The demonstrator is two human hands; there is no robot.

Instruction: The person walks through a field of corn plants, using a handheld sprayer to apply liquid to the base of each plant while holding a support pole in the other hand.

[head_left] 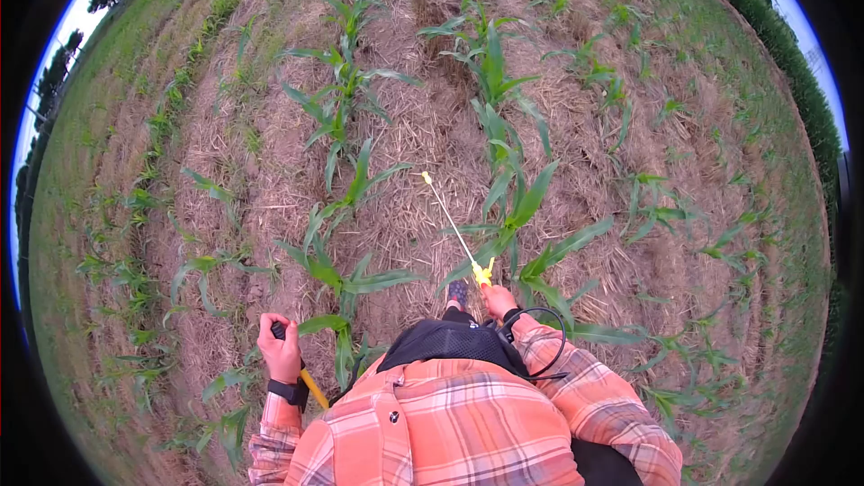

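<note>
Right hand [496,301]: closed on yellow handle [483,273] of thin, straight wand [453,227].
Left hand [281,355]: curled around black grip [278,330].
Straw [432,139]: dry, matted.
Plants [341,284]: arching leaves.

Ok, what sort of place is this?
Looks like a crop field outdoors, probably young maize: green leafy plants stand in rows, dry straw litters the soil between them, and a dark hedge or tree line borders the right side.
</note>
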